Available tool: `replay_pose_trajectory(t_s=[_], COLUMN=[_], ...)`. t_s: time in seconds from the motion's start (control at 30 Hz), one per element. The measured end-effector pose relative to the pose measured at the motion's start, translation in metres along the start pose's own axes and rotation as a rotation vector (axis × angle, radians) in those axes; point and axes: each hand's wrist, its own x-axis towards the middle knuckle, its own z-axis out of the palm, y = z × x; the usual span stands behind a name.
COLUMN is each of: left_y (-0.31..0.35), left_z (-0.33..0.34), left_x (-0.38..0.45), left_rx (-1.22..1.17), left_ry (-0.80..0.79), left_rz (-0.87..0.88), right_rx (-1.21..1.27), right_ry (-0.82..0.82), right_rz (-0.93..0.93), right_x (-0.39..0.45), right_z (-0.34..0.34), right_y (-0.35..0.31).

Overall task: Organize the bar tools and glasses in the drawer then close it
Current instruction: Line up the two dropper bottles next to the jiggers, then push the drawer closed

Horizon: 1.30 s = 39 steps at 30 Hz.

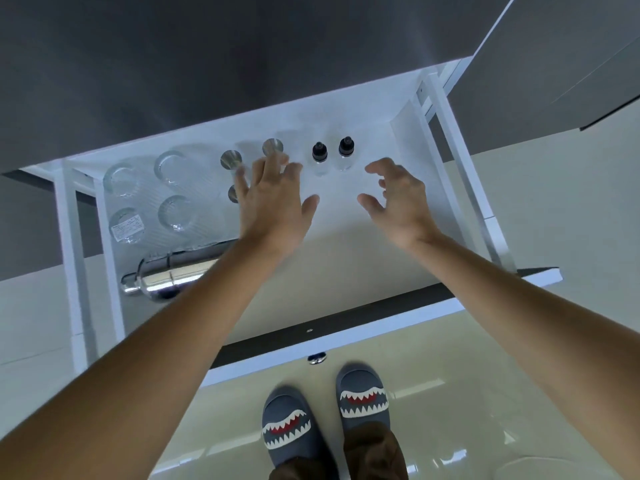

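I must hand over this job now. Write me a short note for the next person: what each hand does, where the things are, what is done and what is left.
Left hand: open, fingers spread, over the metal cups, holding nothing.
Right hand: open, fingers curled, empty, near the two black-capped bottles.
The drawer is fully open. Four glasses stand in a square at the left; the cups and bottles stand along the back; the shaker lies on its side at the front left.
Done: the items look grouped by kind.
Left: perhaps tidy the cups, then push the drawer shut by its front panel.
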Motion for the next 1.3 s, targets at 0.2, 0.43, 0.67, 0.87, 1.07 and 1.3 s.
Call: replay_pose_trajectory(t_s=[0.2, 0.43, 0.67, 0.87, 1.07, 1.3], left_y=[-0.025, -0.041, -0.044, -0.048, -0.056, -0.065], left_z=[-0.018, -0.019, -0.011, -0.015, -0.015, -0.017], left_x=[-0.120, -0.222, -0.227, -0.213, -0.188, -0.155], left_rx=[-0.067, -0.147, -0.249, -0.209, -0.162, -0.145], left_ry=[0.006, -0.102, -0.104, -0.124, -0.136, -0.086], left_rz=[-0.180, -0.575, -0.620, -0.613, -0.616, -0.609], right_rx=[-0.247, -0.513, -0.580, -0.624, -0.634, -0.593], right_ry=[-0.126, -0.099, -0.150, -0.143, -0.112, -0.053], right_rz=[-0.199, -0.116, -0.131, -0.116, -0.099, -0.047], right_x=[-0.093, -0.173, -0.168, -0.154, -0.132, -0.103], right_z=[-0.021, -0.003, 0.003, 0.004, 0.007, 0.013], right_y=[-0.013, -0.015, -0.012, -0.018, -0.028, -0.041])
